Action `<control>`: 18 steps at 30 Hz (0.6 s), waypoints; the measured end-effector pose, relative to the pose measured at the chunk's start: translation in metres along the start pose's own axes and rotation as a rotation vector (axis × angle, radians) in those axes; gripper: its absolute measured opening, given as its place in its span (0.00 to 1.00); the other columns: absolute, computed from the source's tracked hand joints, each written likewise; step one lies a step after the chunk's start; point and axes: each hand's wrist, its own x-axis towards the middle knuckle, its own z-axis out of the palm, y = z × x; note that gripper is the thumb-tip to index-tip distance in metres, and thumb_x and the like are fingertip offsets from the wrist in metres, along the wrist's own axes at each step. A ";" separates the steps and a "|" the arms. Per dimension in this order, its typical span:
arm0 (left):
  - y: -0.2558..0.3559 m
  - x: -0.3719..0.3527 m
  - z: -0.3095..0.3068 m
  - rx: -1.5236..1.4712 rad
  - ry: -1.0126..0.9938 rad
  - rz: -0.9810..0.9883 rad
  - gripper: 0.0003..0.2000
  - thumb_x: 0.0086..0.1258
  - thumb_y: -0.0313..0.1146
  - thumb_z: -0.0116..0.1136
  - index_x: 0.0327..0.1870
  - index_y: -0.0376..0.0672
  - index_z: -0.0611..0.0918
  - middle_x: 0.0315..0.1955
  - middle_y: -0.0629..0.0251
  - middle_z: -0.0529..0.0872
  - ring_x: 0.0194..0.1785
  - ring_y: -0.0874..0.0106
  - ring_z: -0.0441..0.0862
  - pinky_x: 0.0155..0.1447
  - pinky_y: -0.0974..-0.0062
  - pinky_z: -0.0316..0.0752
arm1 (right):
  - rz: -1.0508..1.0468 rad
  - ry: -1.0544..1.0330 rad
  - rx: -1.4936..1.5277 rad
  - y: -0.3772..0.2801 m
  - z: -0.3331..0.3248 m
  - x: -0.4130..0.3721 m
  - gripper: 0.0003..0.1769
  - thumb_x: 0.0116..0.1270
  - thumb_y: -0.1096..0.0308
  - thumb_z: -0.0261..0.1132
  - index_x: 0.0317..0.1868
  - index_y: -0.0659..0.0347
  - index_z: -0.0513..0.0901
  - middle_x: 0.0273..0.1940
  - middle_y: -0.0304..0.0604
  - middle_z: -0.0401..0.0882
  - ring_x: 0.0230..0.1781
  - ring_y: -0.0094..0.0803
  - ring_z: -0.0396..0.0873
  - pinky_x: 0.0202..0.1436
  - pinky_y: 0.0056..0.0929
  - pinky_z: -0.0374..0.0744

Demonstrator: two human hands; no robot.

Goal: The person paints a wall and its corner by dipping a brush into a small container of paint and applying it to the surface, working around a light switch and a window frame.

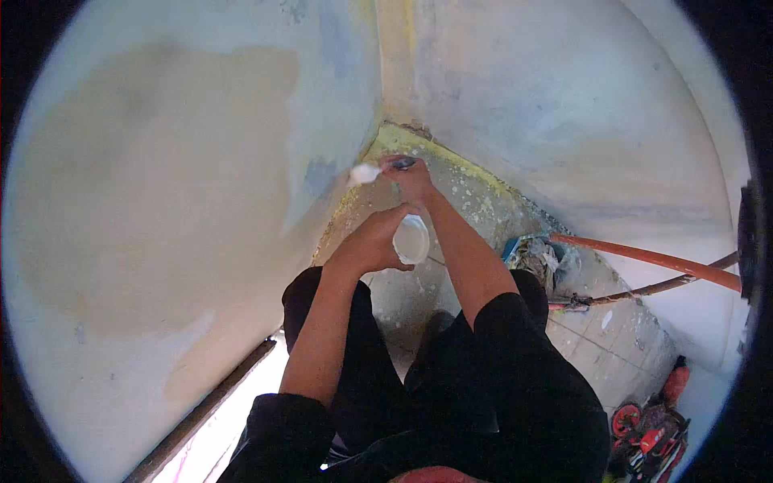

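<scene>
My left hand [374, 241] is wrapped round the side of a small white cup [411, 240], whose open top faces up. The cup's inside looks pale, and I cannot make out what it holds. Just beyond it, my right hand [411, 179] grips a brush with a dark handle [402, 163]. The brush's white tip [365, 174] points left towards the left wall and is blurred. Both hands are over the tiled floor near the corner, above my knees.
Patchy painted walls [185, 185] meet at the corner ahead. Paint spots mark the floor [475, 197]. At right lie a crumpled plastic bag [535, 258] and long poles [644, 253]. Red and black tools [652, 435] are at lower right. A bright opening [233, 419] shows at lower left.
</scene>
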 end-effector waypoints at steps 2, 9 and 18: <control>0.004 0.003 0.002 0.000 0.013 0.024 0.44 0.45 0.32 0.91 0.69 0.49 0.80 0.61 0.57 0.90 0.67 0.52 0.88 0.73 0.55 0.81 | -0.006 -0.082 -0.042 0.004 -0.001 0.008 0.10 0.73 0.69 0.80 0.51 0.62 0.94 0.46 0.40 0.95 0.44 0.28 0.89 0.51 0.31 0.88; 0.004 0.003 0.002 -0.011 -0.039 -0.029 0.45 0.44 0.31 0.92 0.70 0.50 0.80 0.62 0.57 0.91 0.68 0.52 0.87 0.74 0.55 0.81 | -0.398 0.179 -0.055 -0.028 -0.019 0.041 0.09 0.73 0.71 0.78 0.50 0.64 0.94 0.46 0.38 0.94 0.46 0.25 0.88 0.55 0.30 0.86; 0.001 0.001 -0.008 0.017 0.082 -0.059 0.44 0.43 0.31 0.91 0.68 0.47 0.81 0.59 0.55 0.91 0.65 0.51 0.88 0.71 0.55 0.82 | -0.452 0.522 -0.106 -0.032 0.003 0.042 0.11 0.74 0.63 0.79 0.47 0.61 0.94 0.41 0.43 0.95 0.41 0.28 0.90 0.50 0.32 0.86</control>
